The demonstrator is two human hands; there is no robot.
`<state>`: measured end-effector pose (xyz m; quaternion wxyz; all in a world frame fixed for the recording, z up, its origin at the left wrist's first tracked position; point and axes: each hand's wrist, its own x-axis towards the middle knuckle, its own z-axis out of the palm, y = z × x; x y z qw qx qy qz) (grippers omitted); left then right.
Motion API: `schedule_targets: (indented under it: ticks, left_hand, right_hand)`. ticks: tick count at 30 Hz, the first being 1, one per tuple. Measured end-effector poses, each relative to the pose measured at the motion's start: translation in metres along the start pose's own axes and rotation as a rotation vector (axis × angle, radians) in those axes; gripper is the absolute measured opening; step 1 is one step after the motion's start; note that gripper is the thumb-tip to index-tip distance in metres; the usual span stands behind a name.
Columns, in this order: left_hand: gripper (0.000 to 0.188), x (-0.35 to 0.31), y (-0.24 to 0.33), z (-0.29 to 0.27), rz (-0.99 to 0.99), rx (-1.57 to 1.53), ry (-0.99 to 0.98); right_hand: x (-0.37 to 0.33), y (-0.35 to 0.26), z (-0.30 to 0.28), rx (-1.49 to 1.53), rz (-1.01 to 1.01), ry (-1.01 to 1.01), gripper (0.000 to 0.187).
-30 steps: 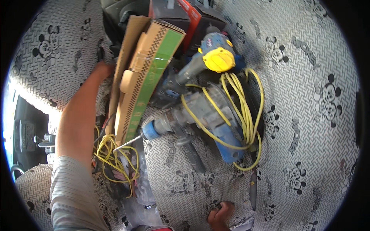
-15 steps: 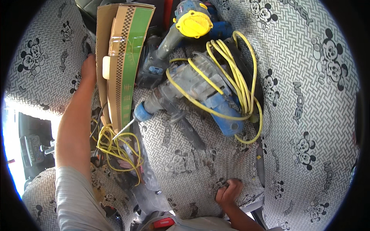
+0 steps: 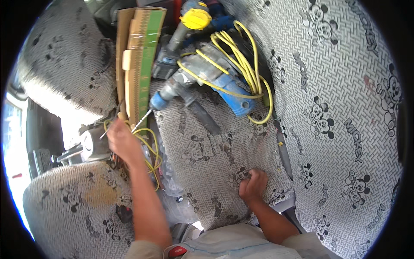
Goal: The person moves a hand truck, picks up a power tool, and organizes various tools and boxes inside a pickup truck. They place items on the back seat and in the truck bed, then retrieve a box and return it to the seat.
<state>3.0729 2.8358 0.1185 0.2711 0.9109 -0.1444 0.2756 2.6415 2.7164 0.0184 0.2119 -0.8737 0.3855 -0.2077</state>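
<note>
My left hand (image 3: 123,141) is over the gap beside the seat, near a bundled yellow cord (image 3: 152,140) and the lower end of a long cardboard box (image 3: 151,52). Motion smears its fingers; a thin dark strand (image 3: 102,137) shows beside them, and I cannot tell whether it is held. My right hand (image 3: 254,185) is closed on the patterned seat cover (image 3: 207,172); a small dark bit shows at its fingers, too little to name. Farther up the seat lies a blue and grey rotary hammer drill (image 3: 235,93), its bit pointing left and its yellow cord coiled on top.
Behind the drill lies a cordless power tool (image 3: 179,39) with a yellow round cover (image 3: 195,19). The seat backrest (image 3: 336,108) rises at the right. At the left are a front seat (image 3: 77,194), a white cylindrical thing (image 3: 90,144) and clear plastic wrapping (image 3: 172,207).
My left hand has come back from the far front seat, down and toward me, to the cord beside the box. My right hand stays closed on the seat. The view has shifted.
</note>
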Motion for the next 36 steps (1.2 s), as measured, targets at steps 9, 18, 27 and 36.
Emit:
schedule_targets:
  ticks: [9,18,27,36]
  left_hand:
    - [0.051,-0.245,0.096,-0.155,0.257,-0.418,-0.767]
    - [0.053,-0.341,0.088,-0.219,0.392,-0.293,-0.86]
    - [0.054,-0.351,0.081,-0.221,0.422,-0.307,-0.698]
    - [0.052,-0.365,0.076,-0.22,0.397,-0.346,-0.598]
  right_hand:
    - [0.0,-0.005,0.005,-0.019,-0.055,0.061,0.03]
    - [-0.001,-0.005,-0.003,-0.066,-0.017,0.057,0.031]
    - [-0.003,-0.008,-0.006,-0.059,-0.022,0.091,0.033]
    - [-0.083,-0.005,-0.042,0.145,-0.006,0.137,0.044]
